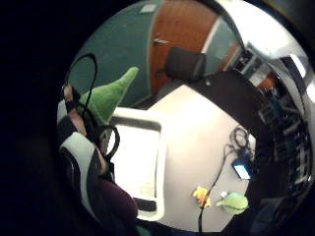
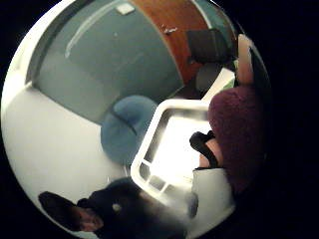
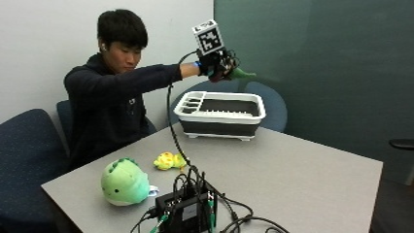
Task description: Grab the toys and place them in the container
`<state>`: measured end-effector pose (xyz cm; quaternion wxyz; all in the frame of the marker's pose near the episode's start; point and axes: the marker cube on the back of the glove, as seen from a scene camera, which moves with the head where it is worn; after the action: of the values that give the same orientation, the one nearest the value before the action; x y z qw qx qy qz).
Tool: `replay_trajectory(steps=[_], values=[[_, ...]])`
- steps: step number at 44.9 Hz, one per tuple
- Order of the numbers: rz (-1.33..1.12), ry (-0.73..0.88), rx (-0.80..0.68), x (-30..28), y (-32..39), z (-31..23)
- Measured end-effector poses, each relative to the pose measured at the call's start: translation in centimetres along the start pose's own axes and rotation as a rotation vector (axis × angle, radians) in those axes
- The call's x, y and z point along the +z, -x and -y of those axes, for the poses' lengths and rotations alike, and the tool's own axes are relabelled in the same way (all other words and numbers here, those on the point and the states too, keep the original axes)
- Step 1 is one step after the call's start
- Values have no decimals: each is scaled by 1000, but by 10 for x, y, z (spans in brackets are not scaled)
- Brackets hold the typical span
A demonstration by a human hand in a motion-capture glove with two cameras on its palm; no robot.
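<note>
Gripping a green-tipped plush toy [image 3: 236, 74], the right hand's grip [image 3: 216, 65] hovers above the container [image 3: 222, 114].

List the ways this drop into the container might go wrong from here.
1. The right hand holds the green and purple toy high above the container; released from there, it might bounce out or land on the rim.
2. The cable hanging from the hand runs down close by the yellow toy and might drag it on the next reach.
</note>
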<state>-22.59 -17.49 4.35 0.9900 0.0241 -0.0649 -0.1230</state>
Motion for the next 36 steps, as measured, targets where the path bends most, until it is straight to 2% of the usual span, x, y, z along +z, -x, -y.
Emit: replay_trajectory(steps=[3,6,10,12,16,21,26,30,36], values=[[-48,152,-16,37,23,-4],[27,335,8,62,37,-10],[139,494,6,66,33,-24],[97,479,38,57,21,-29],[-139,365,149,25,-30,-40],[100,274,221,-34,-80,-68],[-42,326,195,-59,-128,-123],[-130,364,295,-63,-176,-165],[-94,460,371,-49,-227,-218]])
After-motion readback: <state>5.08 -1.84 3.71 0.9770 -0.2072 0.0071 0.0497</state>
